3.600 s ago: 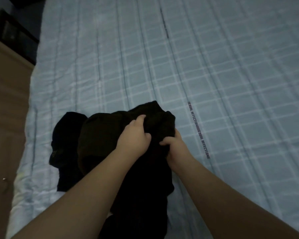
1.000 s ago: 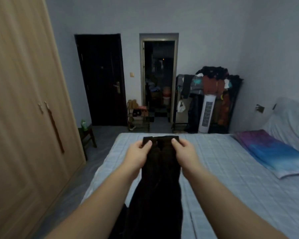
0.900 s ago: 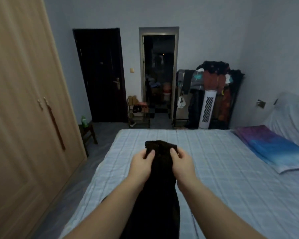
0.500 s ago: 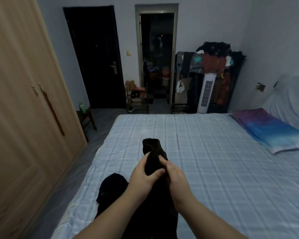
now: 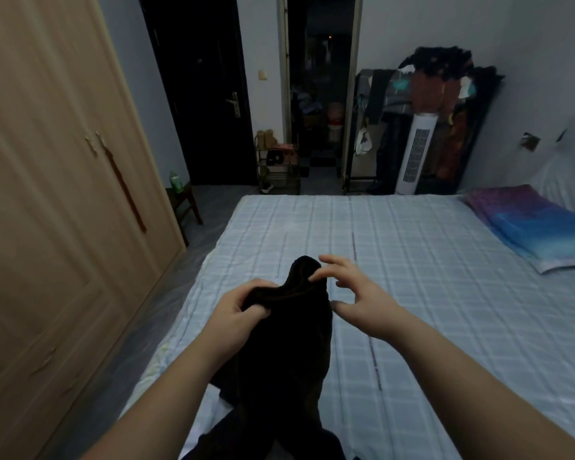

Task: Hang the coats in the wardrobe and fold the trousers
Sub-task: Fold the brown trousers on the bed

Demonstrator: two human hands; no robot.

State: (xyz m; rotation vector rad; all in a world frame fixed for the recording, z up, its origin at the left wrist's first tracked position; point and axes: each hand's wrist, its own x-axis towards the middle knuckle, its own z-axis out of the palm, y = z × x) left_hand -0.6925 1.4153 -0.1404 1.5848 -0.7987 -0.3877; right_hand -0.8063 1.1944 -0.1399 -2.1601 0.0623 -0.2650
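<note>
Over the bed's [image 5: 445, 293] near left corner, left hand [image 5: 236, 315] grips black trousers [image 5: 289, 343]; right hand [image 5: 356, 293], fingers spread wide, touches their raised top.

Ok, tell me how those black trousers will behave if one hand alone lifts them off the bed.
Probably floppy: the black trousers droop in loose folds below the left hand gripping their bunched top. Likely light, since that hand holds them up while the right hand has its fingers spread. The loose end would likely drag across the checked bed sheet.
</note>
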